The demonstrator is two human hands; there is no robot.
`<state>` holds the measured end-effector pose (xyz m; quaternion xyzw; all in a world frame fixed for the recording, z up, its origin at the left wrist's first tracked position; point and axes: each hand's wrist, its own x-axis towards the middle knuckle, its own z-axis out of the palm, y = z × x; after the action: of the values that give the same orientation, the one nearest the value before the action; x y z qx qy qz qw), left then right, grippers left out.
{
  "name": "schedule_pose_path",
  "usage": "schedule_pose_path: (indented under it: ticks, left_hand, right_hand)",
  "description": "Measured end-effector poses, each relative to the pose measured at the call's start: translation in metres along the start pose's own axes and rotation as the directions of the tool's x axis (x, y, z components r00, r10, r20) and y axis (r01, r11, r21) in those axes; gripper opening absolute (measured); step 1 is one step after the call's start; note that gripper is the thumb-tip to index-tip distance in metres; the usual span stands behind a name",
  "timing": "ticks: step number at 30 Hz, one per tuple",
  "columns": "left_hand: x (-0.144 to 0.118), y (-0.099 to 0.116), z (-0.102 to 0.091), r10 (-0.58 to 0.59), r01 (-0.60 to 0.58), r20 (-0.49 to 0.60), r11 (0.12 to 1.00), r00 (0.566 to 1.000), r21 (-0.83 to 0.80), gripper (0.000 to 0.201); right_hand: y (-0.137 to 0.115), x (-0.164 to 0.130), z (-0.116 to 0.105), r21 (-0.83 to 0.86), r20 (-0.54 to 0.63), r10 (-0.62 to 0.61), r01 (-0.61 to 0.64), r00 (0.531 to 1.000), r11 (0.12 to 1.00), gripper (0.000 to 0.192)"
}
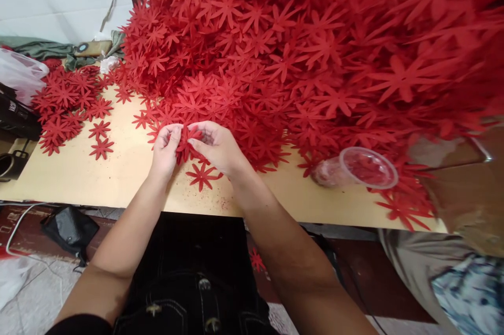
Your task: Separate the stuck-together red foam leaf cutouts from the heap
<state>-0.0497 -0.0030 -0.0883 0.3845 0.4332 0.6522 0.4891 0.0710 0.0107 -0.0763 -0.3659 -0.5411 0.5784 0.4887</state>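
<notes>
Between my two hands is a red fabric flower cutout (186, 147) with narrow petals. My left hand (167, 146) pinches its left side with thumb and forefinger. On the other side, my right hand (214, 143) grips its petals between thumb and fingers. Part of the flower is hidden by my fingers, and I cannot tell whether it is one layer or several. Just below lies a loose red flower cutout (201, 176) on the tabletop. A huge heap of the same red flowers (252, 62) rises right behind my hands.
A smaller pile of red flowers (65, 96) sits at the left of the table (129, 177). A clear plastic cup (354, 169) lies tipped at the right, near a cardboard box (468, 182). A dark mug (11, 164) and a white plastic bag (23, 72) are far left.
</notes>
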Motion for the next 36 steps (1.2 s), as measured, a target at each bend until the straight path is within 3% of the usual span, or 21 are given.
schedule_pose_path:
  ticks: [4, 9, 16, 24, 29, 32, 36]
  left_hand:
    - [-0.0023, 0.0028, -0.0007, 0.003, -0.003, 0.063, 1.000, 0.998, 0.013, 0.038]
    - [-0.0027, 0.0040, -0.0014, 0.015, -0.032, 0.155, 0.994, 0.988, 0.105, 0.041]
    - [0.0000, -0.0005, -0.0021, -0.026, 0.012, 0.108, 0.993, 0.994, 0.119, 0.031]
    - [-0.0008, -0.0015, -0.0005, 0.021, -0.031, 0.055, 0.982, 0.998, 0.184, 0.026]
    - [-0.0008, -0.0011, -0.0012, 0.022, -0.028, 0.068, 0.995, 0.997, 0.095, 0.021]
    - [-0.0022, -0.0003, -0.0024, 0.012, -0.020, 0.103, 0.997, 0.995, 0.079, 0.028]
    - [-0.0039, 0.0000, -0.0038, -0.039, 0.015, 0.212, 0.993, 0.977, 0.114, 0.045]
  right_hand:
    - [0.0000, -0.0002, 0.0021, -0.025, 0.017, -0.004, 0.004, 1.000, 1.000, 0.014]
    - [0.0014, 0.0019, -0.0047, -0.025, -0.110, -0.026, 0.023, 0.994, 0.999, 0.012]
    - [0.0013, -0.0015, -0.0016, -0.026, -0.077, 0.033, -0.036, 0.996, 0.999, 0.034]
    - [0.0029, -0.0005, -0.0022, -0.001, -0.046, 0.039, -0.039, 0.998, 0.999, 0.024]
    - [0.0032, 0.0009, -0.0041, 0.000, -0.008, 0.007, -0.007, 1.000, 1.000, 0.026]
    - [0.0041, 0.0020, -0.0061, -0.056, -0.059, -0.052, 0.049, 0.997, 0.997, 0.015]
    - [0.0050, 0.0024, -0.0057, -0.078, -0.209, -0.122, 0.108, 0.970, 0.991, 0.003]
